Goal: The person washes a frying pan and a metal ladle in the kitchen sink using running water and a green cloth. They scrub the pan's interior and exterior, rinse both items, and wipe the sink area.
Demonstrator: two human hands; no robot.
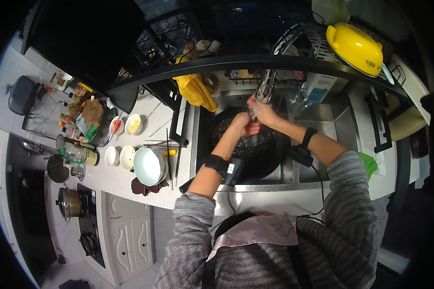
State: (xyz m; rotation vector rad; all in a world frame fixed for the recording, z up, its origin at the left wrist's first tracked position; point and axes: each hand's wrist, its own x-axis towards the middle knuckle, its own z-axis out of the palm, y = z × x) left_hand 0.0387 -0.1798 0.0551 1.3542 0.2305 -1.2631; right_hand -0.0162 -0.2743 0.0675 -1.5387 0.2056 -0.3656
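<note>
My left hand (244,124) is cupped in the running water, its fingers curved and nothing visible in them. Just above it, my right hand (261,110) is under the chrome faucet (266,85), close to the spout. Water blurs its fingers, so whether it holds anything is unclear. Below both hands, a large dark wok (220,159) sits in the left basin of the stainless steel sink (286,173). Water splashes and bubbles inside it. Black straps with small devices circle both wrists, and cables run down from them.
Left on the counter (155,197) stand a pale blue bowl (146,166), chopsticks (169,159) and small white bowls (111,156). A yellow cloth (195,90) hangs from the black rack bar (217,64) crossing above the sink. A yellow appliance (356,47) rests on the rack.
</note>
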